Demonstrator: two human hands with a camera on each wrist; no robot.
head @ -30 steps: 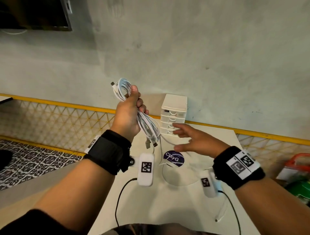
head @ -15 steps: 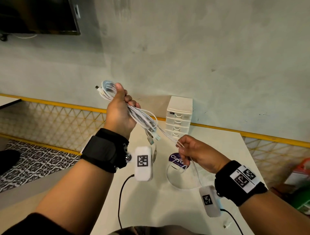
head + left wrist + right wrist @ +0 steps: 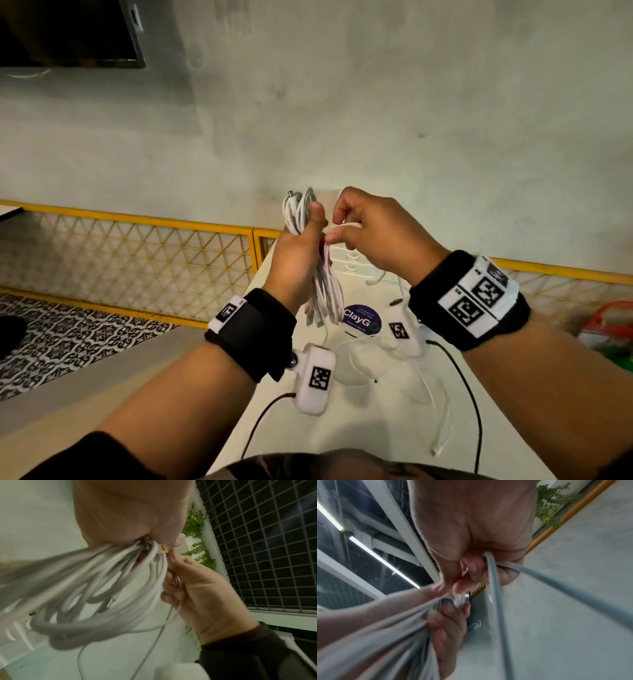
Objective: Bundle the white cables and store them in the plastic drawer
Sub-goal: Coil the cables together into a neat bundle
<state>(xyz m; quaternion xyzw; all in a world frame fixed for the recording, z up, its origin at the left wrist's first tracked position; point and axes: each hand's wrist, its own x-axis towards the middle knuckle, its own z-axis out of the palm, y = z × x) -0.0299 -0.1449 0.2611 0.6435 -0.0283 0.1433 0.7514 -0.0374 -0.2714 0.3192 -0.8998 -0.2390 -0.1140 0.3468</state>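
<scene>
My left hand (image 3: pixel 296 253) is clenched around the bundle of white cables (image 3: pixel 322 274), held up in the air above the far end of the tabletop (image 3: pixel 342 428), with loops sticking out over my fist and the rest hanging down below it. My right hand (image 3: pixel 373 233) sits right beside it, pinching one loose cable strand (image 3: pixel 494 582) that trails down toward the tabletop. Behind my hands I can just make out the plastic drawer (image 3: pixel 346 260) at the tabletop's far edge against the wall, mostly hidden.
</scene>
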